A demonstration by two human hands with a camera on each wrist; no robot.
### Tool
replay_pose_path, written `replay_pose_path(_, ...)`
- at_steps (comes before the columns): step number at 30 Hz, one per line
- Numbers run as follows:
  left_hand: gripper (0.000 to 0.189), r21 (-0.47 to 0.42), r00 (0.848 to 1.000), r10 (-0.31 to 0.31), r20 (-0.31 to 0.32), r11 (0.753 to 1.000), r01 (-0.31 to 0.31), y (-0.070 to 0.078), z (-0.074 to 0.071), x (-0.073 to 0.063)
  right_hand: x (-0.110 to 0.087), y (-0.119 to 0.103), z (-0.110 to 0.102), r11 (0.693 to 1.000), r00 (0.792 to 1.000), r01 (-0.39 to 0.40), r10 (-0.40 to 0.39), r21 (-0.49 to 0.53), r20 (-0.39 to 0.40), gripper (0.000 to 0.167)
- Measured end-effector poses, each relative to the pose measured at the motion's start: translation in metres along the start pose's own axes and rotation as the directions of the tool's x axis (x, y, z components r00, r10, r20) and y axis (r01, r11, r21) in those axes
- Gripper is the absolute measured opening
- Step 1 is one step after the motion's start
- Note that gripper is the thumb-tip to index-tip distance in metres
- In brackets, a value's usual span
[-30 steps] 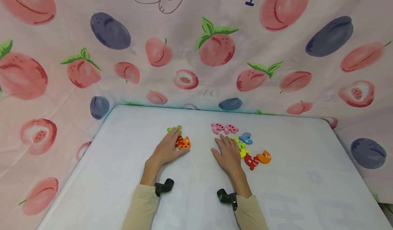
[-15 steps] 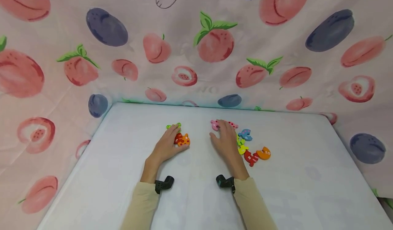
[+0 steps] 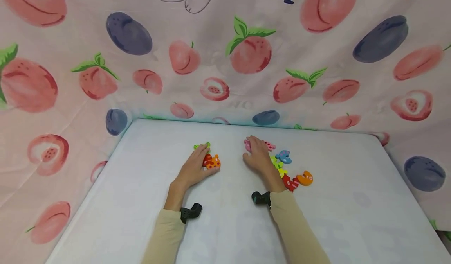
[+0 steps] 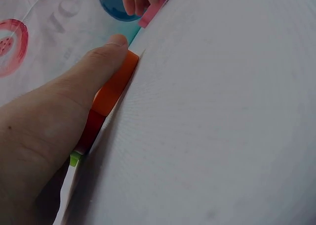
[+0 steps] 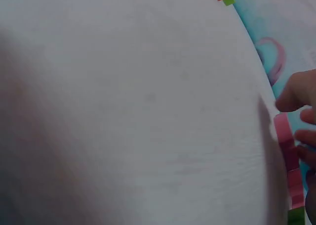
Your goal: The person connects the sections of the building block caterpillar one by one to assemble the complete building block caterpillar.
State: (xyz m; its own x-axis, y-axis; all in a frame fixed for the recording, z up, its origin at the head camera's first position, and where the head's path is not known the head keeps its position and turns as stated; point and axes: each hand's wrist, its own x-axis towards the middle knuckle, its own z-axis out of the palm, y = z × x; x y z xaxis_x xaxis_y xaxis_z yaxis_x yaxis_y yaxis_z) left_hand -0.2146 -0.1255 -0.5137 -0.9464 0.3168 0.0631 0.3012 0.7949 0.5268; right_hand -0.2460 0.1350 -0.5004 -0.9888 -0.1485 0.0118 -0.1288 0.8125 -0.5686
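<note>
My left hand [image 3: 195, 169] lies over a small cluster of flat, animal-shaped number puzzle pieces: a green piece [image 3: 208, 145], a red piece marked 2 [image 3: 205, 161] and an orange spotted piece [image 3: 214, 162]. In the left wrist view its thumb rests along the edge of the orange piece [image 4: 114, 91]. Over the pink spotted pieces [image 3: 269, 145] reaches my right hand [image 3: 258, 158], partly covering them. The right wrist view has its fingers beside the edge of a pink piece [image 5: 284, 131], with the thumb [image 5: 296, 92] apart from it.
Right of the right hand are a blue piece [image 3: 283, 157], yellow-green pieces [image 3: 278, 166], a red piece [image 3: 290, 182] and an orange piece marked 10 [image 3: 305, 178]. All lie on a white table [image 3: 352, 217]. A fruit-printed curtain [image 3: 211, 29] stands behind its far edge.
My right hand has moved forward from beside the yellow-green pieces to over the pink ones. The left hand stays on its cluster.
</note>
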Motion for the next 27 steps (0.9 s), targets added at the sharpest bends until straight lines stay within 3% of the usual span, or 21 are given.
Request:
replay_pose_path(6,0.088,0.004,1.000,0.000,-0.001,1.000,0.000,0.001,-0.001,0.000,-0.003,0.003,0.005,0.998,0.999,0.047,-0.046,0.040,-0.013,0.059)
replay_pose_path(14,0.087,0.000,1.000,-0.010,0.005,1.000,0.010,0.000,0.000,0.002,-0.013,0.002,0.002,0.982,0.987,0.158,-0.155,-0.108,0.036,0.049)
replay_pose_path(17,0.087,-0.005,1.000,-0.008,0.003,1.000,0.009,0.000,0.001,0.002,-0.020,-0.001,0.001,0.977,0.986,0.166,-0.162,-0.134,0.044,0.048)
replay_pose_path(20,0.087,-0.004,1.000,-0.011,0.006,1.000,0.011,0.000,0.000,0.001,-0.028,-0.007,0.001,0.984,0.989,0.145,-0.140,-0.105,0.048,0.050)
replay_pose_path(27,0.087,0.005,1.000,-0.013,-0.001,1.000,0.013,0.002,0.001,-0.001,-0.042,-0.013,0.009,0.999,0.999,0.009,-0.011,0.033,0.048,0.060)
